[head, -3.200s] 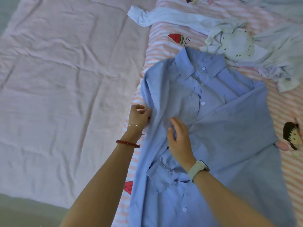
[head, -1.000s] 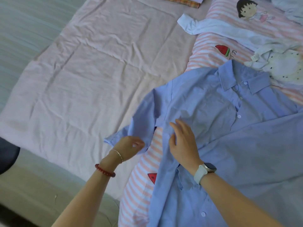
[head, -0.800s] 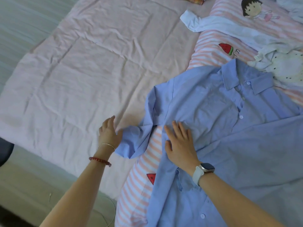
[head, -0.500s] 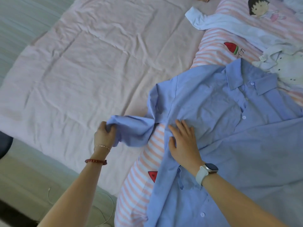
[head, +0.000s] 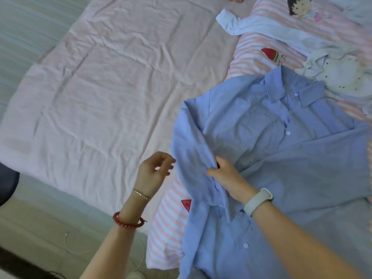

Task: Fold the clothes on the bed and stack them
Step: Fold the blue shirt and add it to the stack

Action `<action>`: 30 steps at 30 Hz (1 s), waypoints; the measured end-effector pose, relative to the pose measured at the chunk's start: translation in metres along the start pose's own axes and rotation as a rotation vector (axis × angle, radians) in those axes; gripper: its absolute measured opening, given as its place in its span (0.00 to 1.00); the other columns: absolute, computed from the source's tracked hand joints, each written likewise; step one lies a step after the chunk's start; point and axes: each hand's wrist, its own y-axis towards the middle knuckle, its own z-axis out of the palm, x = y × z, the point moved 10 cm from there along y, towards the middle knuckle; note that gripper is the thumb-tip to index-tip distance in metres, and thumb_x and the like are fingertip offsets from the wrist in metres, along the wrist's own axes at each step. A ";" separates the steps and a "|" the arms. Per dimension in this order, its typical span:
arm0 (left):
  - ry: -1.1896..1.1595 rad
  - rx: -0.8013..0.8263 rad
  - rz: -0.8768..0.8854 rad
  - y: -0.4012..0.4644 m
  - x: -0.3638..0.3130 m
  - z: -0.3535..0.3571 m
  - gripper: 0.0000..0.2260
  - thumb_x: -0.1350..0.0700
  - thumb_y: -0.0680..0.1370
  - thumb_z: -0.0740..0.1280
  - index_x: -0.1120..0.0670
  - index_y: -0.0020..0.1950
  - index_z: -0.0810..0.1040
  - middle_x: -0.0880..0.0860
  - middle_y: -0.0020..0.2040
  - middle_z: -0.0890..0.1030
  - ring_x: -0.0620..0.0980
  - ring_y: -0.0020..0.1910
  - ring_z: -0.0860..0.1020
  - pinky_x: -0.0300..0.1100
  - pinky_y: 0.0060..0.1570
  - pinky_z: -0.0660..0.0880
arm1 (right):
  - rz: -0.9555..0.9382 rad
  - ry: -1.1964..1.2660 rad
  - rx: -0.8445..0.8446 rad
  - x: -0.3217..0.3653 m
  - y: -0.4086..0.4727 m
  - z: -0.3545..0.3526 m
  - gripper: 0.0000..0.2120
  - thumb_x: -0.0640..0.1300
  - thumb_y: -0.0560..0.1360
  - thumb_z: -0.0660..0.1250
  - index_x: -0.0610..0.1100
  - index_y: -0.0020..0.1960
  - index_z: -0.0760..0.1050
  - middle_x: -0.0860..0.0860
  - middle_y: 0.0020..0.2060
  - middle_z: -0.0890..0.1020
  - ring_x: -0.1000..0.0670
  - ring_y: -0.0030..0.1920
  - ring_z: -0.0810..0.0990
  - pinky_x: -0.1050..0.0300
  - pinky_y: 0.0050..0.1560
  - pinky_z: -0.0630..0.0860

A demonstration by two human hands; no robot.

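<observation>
Right hand (head: 225,174) pinches the blue shirt (head: 281,158)'s folded sleeve; left hand (head: 153,172) hovers beside it, loosely curled, empty.

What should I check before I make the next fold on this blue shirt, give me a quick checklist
1. Right hand on the blue shirt: ok, it pinches the folded-in fabric at the chest.
2. Left hand free: ok, fingers loosely curled, holding nothing, beside the shirt's edge.
3. Left sleeve folded in: ok, it lies over the front, though bunched.
4. Collar flat and buttoned: ok.
5. Front smooth: not ok, creases around the right hand.
6. Other clothes clear of the shirt: not ok, the white garment touches the collar area.
</observation>
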 end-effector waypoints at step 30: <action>1.012 0.632 0.702 0.048 -0.161 0.376 0.05 0.59 0.75 0.67 0.57 0.49 0.79 0.56 0.48 0.81 0.58 0.50 0.77 0.48 0.54 0.71 | 0.216 -0.095 -0.706 -0.209 -0.136 -0.332 0.16 0.34 0.75 0.60 0.44 0.31 0.59 0.49 0.27 0.63 0.50 0.29 0.61 0.62 0.28 0.59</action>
